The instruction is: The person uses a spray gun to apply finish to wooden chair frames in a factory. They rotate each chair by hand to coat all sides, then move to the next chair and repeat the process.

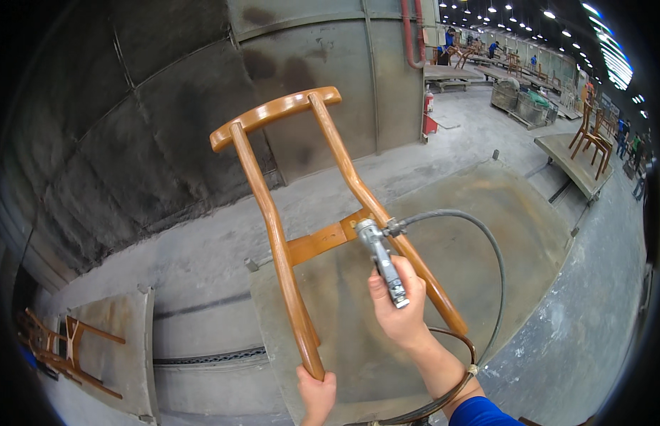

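My left hand (316, 395) is wrapped round the lower end of one leg of a glossy brown wooden chair frame (274, 227). The frame tilts away from me, its curved top rail farthest off and a flat crossbar joining the two long posts. In my right hand (403, 302) is a metal spray gun (380, 259), its head over the right end of the crossbar, near the right post. I cannot tell whether the two touch. From the gun a grey hose (497, 248) loops right and runs back under my right forearm.
Below the frame lies a stained flat platform (515, 213). Another platform (131, 355) at the left carries wooden chair parts (78, 341); one at the right bears a chair (593, 138). A dark, stained booth wall (181, 113) rises ahead. A fire extinguisher (429, 103) stands by its edge; several people work far back.
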The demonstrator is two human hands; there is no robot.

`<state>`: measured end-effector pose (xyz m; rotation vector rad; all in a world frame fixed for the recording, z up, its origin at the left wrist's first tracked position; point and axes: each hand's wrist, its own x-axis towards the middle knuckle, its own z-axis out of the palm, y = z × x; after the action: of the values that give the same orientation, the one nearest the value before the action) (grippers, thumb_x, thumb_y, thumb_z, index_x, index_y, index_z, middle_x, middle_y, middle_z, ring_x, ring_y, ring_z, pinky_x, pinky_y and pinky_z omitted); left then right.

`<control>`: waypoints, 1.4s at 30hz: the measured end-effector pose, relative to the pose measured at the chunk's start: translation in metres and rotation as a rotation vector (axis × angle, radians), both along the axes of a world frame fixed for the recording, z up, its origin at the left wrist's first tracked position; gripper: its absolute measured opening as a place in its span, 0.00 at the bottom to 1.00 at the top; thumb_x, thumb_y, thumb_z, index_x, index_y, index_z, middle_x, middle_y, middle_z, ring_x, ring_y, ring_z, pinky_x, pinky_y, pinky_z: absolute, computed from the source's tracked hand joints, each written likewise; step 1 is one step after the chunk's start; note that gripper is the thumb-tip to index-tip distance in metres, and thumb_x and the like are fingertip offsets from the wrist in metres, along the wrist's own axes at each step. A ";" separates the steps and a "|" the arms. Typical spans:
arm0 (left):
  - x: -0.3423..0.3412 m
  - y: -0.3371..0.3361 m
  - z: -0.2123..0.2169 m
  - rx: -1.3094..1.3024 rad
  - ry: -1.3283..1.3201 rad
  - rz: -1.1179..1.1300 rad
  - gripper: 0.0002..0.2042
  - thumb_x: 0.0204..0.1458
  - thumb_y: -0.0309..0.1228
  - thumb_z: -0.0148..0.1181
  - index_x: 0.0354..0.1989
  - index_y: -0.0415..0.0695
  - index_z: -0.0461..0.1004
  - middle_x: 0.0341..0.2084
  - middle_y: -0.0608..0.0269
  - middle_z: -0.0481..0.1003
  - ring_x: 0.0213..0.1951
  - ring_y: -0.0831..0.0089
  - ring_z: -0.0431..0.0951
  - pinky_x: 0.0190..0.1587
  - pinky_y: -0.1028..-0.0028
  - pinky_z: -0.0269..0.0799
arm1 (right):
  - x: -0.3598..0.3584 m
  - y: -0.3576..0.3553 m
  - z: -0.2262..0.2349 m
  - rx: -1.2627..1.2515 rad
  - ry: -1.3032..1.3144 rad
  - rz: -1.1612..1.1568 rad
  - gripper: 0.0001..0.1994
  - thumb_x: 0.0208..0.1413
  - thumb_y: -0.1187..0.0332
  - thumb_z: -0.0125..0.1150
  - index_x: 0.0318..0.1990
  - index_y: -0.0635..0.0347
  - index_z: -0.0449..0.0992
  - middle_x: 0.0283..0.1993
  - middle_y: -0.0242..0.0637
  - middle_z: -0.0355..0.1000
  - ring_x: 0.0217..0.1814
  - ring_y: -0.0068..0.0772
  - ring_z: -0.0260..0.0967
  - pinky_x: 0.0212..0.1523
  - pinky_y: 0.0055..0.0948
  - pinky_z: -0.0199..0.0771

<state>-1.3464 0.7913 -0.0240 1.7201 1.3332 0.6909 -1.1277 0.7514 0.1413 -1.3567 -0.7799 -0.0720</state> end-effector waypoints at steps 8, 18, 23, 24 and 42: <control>0.007 -0.025 0.016 0.026 0.054 0.023 0.18 0.49 0.29 0.61 0.47 0.36 0.67 0.32 0.45 0.77 0.35 0.50 0.79 0.42 0.56 0.74 | 0.047 -0.078 0.019 -0.003 -0.052 0.190 0.16 0.60 0.61 0.70 0.45 0.65 0.74 0.28 0.29 0.73 0.28 0.16 0.67 0.30 0.21 0.69; 0.019 -0.071 0.010 -0.009 -0.004 0.060 0.24 0.49 0.27 0.59 0.56 0.34 0.65 0.37 0.50 0.71 0.38 0.58 0.73 0.47 0.61 0.71 | 0.153 -0.147 0.007 0.081 0.169 0.120 0.16 0.64 0.59 0.65 0.44 0.64 0.73 0.25 0.25 0.68 0.27 0.13 0.63 0.30 0.19 0.65; 0.009 -0.084 -0.014 0.025 0.018 0.057 0.23 0.49 0.28 0.57 0.54 0.35 0.65 0.35 0.54 0.70 0.34 0.63 0.72 0.42 0.62 0.72 | 0.178 -0.177 0.010 0.140 0.165 0.125 0.17 0.64 0.57 0.65 0.44 0.64 0.73 0.26 0.25 0.69 0.27 0.12 0.62 0.29 0.20 0.65; 0.007 -0.085 -0.020 0.045 0.044 0.055 0.22 0.51 0.31 0.58 0.54 0.35 0.66 0.36 0.55 0.70 0.34 0.63 0.72 0.41 0.61 0.72 | 0.182 -0.185 0.013 0.129 0.181 0.109 0.17 0.64 0.57 0.65 0.44 0.64 0.73 0.27 0.26 0.70 0.27 0.13 0.63 0.29 0.19 0.65; -0.027 -0.097 -0.071 0.077 -0.007 -0.003 0.19 0.64 0.43 0.57 0.46 0.37 0.67 0.33 0.42 0.77 0.36 0.44 0.79 0.40 0.52 0.71 | -0.132 -0.468 -0.016 -0.629 0.455 -0.453 0.23 0.66 0.68 0.58 0.64 0.62 0.61 0.40 0.39 0.76 0.38 0.26 0.73 0.31 0.26 0.73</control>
<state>-1.3732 0.6939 -0.0951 1.7791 1.3143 0.7543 -1.2601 0.2838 0.1257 -2.0356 -0.0875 0.1362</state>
